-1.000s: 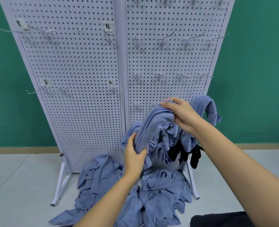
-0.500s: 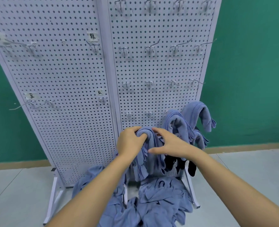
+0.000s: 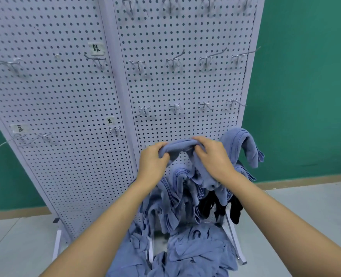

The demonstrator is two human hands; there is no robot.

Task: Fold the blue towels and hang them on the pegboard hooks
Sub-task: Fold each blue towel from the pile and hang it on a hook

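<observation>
Left fingers [image 3: 160,146] curled tight over one end of a folded blue towel [image 3: 178,147], right fingers [image 3: 199,140] curled over the other end, thumb under. Both held it. Left hand [image 3: 152,162] and right hand [image 3: 213,158] were close together, with the towel bunched in a short roll between them. The towel was up against the lower part of the pegboard [image 3: 185,86], right panel, near its bottom edge. Exact hook was hidden by the hands. Just right of it another blue towel [image 3: 243,144] hung draped at the panel's right edge. Below the hands hung a cluster of folded blue towels [image 3: 175,198], with black cloth [image 3: 235,211] beside them at the lower right corner. Loose blue pile [image 3: 197,250] lay on the floor [image 3: 305,206] at the board's feet. Bare hooks [image 3: 174,107] in rows above. Paper labels [image 3: 96,48] sat on the left panel.
</observation>
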